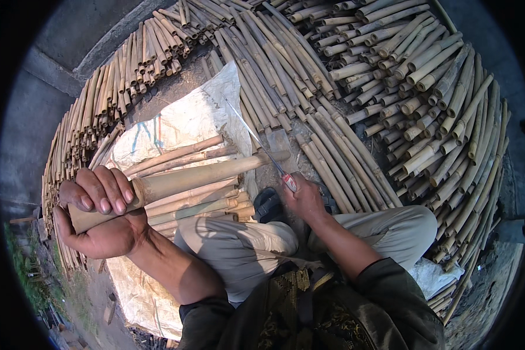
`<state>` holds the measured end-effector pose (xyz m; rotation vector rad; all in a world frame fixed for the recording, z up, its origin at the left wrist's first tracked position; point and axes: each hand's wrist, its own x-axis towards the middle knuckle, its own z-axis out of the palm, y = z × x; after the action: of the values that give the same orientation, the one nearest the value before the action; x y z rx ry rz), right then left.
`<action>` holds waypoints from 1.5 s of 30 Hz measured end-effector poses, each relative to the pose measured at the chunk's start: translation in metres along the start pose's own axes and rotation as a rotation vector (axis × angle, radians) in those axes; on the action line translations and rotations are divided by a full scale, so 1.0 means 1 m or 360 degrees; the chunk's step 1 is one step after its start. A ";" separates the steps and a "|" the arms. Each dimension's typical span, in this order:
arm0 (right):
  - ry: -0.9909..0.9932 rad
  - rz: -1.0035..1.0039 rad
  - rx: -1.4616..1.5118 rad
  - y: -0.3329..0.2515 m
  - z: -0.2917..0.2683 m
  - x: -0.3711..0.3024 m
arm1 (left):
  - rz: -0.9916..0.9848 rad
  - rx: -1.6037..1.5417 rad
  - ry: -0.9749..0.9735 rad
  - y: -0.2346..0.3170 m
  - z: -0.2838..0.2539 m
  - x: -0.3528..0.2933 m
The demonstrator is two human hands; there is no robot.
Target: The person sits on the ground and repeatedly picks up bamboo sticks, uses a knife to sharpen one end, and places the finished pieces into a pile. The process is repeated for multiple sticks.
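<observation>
Along the left edge of the frame, green plants show low down, and above them bamboo lengths lie in a curved stack toward the upper left. Left of centre, my left grip is wrapped round the near end of a thick bamboo pole, fingers curled over its top. The pole slants up to the middle of the frame, above a white sheet bearing more bamboo pieces. Just right of a dark sandal, my right grip is clenched on the red and white handle of a long thin blade, which points to the upper left and crosses the pole near its far end; whether they touch, I cannot tell. At the right, a big bamboo pile rises beyond my knee.
</observation>
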<state>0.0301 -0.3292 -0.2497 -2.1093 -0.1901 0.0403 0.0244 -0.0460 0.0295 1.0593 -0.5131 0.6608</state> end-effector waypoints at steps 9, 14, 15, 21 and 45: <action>0.0131 0.0029 0.0359 0.002 0.000 0.000 | 0.0005 -0.0048 0.0036 -0.001 -0.007 0.001; -0.0196 0.0473 -0.0210 0.015 0.010 0.007 | 0.0053 0.0087 0.0223 -0.001 -0.010 0.002; -0.0106 0.0510 -0.0237 0.024 0.010 0.007 | 0.0103 0.0161 0.0340 -0.001 -0.010 0.000; 0.0130 0.0267 0.0207 0.032 0.010 -0.004 | 0.0117 0.0116 0.0425 0.001 -0.029 -0.001; -0.0015 0.0268 0.0212 0.008 0.002 -0.005 | 0.0207 0.0140 0.0412 0.004 -0.029 -0.007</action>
<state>0.0259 -0.3325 -0.2576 -1.9879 -0.0142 0.1592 0.0185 -0.0199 0.0154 1.0103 -0.3316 0.9282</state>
